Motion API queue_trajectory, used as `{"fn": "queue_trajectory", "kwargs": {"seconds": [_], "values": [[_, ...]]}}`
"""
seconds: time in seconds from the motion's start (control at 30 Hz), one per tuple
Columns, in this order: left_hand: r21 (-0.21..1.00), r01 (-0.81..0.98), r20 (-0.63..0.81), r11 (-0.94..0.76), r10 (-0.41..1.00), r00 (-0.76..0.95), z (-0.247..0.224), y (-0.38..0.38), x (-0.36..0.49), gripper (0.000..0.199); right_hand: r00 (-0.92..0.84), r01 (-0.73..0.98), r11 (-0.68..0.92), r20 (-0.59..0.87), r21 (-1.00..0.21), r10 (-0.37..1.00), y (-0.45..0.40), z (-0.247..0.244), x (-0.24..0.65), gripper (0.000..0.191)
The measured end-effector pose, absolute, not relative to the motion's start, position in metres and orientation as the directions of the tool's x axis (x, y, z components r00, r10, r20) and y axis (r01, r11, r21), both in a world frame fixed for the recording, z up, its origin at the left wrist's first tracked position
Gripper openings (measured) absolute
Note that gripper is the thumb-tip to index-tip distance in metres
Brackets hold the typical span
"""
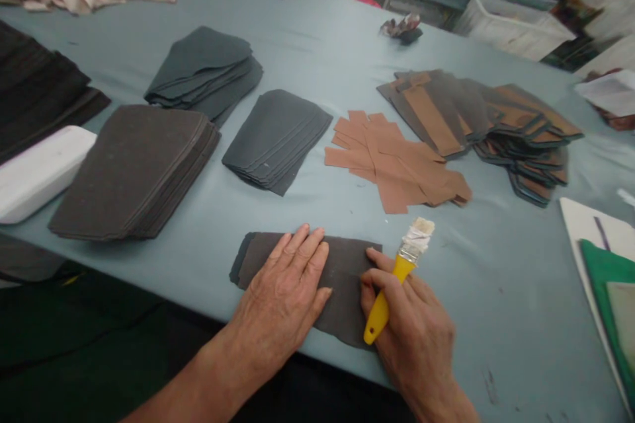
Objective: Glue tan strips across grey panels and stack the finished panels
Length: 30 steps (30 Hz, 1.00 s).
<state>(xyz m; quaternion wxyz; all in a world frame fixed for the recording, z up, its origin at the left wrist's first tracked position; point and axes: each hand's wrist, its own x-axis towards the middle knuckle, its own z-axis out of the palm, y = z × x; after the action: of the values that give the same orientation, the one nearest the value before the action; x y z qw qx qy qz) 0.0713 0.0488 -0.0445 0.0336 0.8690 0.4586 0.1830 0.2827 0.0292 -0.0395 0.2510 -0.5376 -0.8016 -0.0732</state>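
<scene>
Left hand (pixel 280 294): open and flat, palm down, fingers extended and slightly parted, pressing on a small stack of dark grey cut pieces (pixel 344 277). Right hand (pixel 409 327): closed around the yellow handle of a flat brush (pixel 381 301), bristles pointing up and away to the far right, stiff and caked whitish. Its fingertips rest on the stack's right edge. The stack lies mostly under the left hand and runs across to the right hand, close to the near edge of a grey-blue covered table (pixel 501 291).

Along the table, left to right: a black stack (pixel 37 86) at the far left; a white plastic box (pixel 42 172) beside a thick brownish-grey stack (pixel 133 172), near the left side; a dark grey stack (pixel 203 69) farther off; another dark grey stack (pixel 275 139) just far of the hands; loose tan strips (pixel 391 162), crossed and overlapping, far and right of the brush; a fanned pile of dark pieces with tan strips (pixel 479 122) beyond them; a white board (pixel 578 225) with a green sheet (pixel 602 277) at the right edge.
</scene>
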Motion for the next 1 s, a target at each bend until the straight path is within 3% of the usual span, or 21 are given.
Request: {"fn": "queue_trajectory", "kwargs": {"seconds": [0.37,0.67,1.0], "values": [[0.234,0.786,0.315,-0.571,0.81,0.495,-0.052,0.048,0.073,0.044,-0.256,0.825,0.472,0.539,-0.31,0.802,0.034,-0.027,0.245,0.008],[0.268,0.774,0.332,-0.573,0.809,0.484,-0.053,0.047,0.071,0.043,-0.329,0.792,0.533,0.529,-0.297,0.783,0.043,-0.046,0.247,0.012],[0.352,0.758,0.314,-0.548,0.833,0.456,-0.053,0.047,0.065,0.059,-0.415,0.763,0.559,0.416,-0.326,0.809,0.05,-0.041,0.245,0.013]]}}
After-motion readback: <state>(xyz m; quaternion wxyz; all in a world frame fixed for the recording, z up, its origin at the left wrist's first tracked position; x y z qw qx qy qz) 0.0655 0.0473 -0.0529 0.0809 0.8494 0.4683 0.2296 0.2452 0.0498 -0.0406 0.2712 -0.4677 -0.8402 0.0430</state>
